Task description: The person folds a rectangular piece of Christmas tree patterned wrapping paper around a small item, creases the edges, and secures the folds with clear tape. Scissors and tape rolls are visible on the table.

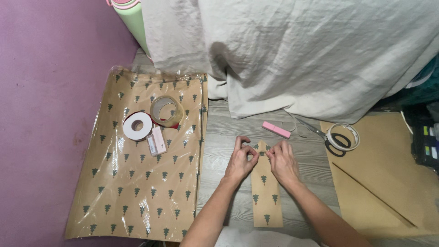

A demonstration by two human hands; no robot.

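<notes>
Grip: left hand [241, 161] and right hand [281, 161] pinch the paper strip [265, 192], forearms converging.

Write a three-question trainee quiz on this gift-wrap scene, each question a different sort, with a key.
1. True or false: both hands, left hand and right hand, pinch the top end of the narrow tree-print strip.
2. What lies under the small tape ring? A) pink eraser B) scissors C) white ribbon roll
3. Fill in: the clear tape roll rests on the ____ paper sheet.

Key: 1 true; 2 B; 3 tree-print
</notes>
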